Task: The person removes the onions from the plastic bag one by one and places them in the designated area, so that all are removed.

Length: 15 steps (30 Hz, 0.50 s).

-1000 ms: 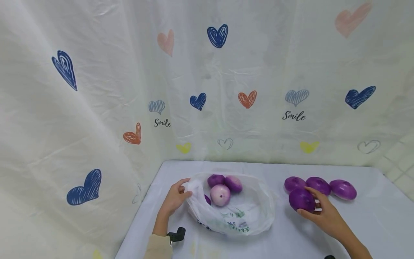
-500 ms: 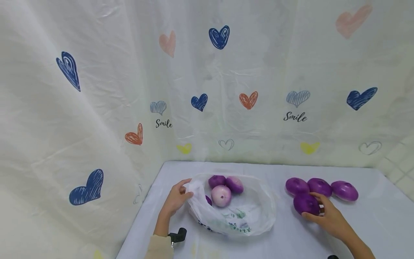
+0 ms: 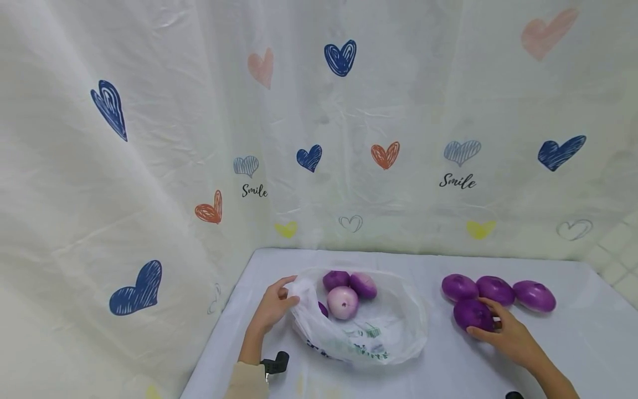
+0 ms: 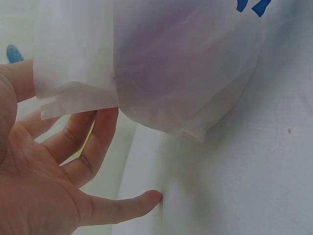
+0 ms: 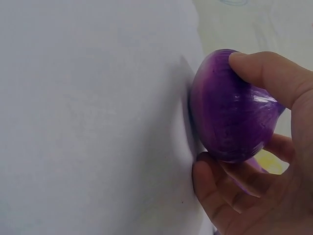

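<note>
A white plastic bag (image 3: pixel 369 327) lies open on the table, with three purple onions (image 3: pixel 343 302) showing in its mouth. My left hand (image 3: pixel 276 303) pinches the bag's left rim (image 4: pixel 73 88) between thumb and fingers. To the right, my right hand (image 3: pixel 500 328) grips a purple onion (image 3: pixel 472 313) that rests on the table, thumb and fingers curled round it (image 5: pixel 234 112). Three more purple onions (image 3: pixel 495 289) lie in a row just behind it.
The table (image 3: pixel 498 371) is covered in a white cloth. A white curtain printed with hearts (image 3: pixel 339 57) and the word "Smile" hangs close behind and on the left. A small black object (image 3: pixel 275 364) sits at my left wrist.
My right hand with its onion has sunk slightly to the table, beside the row of onions. My left hand keeps its hold on the bag's rim.
</note>
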Available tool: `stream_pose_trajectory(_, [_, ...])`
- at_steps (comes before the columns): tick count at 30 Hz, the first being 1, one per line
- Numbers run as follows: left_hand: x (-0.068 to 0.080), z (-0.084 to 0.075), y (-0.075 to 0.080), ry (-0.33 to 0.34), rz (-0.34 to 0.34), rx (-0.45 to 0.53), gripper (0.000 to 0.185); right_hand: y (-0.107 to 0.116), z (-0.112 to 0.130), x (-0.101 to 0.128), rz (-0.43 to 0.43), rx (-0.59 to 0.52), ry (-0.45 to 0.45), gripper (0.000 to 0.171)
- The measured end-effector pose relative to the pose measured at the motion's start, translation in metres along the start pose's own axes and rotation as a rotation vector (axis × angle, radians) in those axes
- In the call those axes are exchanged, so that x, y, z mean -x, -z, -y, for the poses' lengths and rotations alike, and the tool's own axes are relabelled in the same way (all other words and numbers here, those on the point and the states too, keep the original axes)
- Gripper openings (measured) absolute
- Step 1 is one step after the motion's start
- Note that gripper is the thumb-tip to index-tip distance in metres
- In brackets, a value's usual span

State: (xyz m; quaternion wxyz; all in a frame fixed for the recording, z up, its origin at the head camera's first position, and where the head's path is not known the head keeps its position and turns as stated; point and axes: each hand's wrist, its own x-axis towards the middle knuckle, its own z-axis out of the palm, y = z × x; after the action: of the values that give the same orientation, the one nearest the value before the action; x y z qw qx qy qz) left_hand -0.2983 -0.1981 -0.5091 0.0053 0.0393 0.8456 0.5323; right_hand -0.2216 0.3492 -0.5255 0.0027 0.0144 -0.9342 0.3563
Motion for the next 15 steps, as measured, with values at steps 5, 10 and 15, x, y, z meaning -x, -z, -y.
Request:
stream_pose_trajectory(5, [0.0007, -0.0003, 0.0003, -0.003, 0.006, 0.009, 0.053, 0.001, 0.0001, -0.0005, 0.014, -0.017, -0.006, 0.092])
stream_pose_trajectory(10, [0.0007, -0.0009, -0.0003, 0.002, 0.001, 0.005, 0.053, 0.0012, 0.0006, -0.0011, 0.022, -0.018, -0.006, 0.09])
stream_pose_trajectory(15, [0.002, -0.0021, 0.0002, -0.005, 0.003, 0.005, 0.054, 0.0022, 0.0009, -0.0019, 0.043, -0.022, -0.021, 0.09])
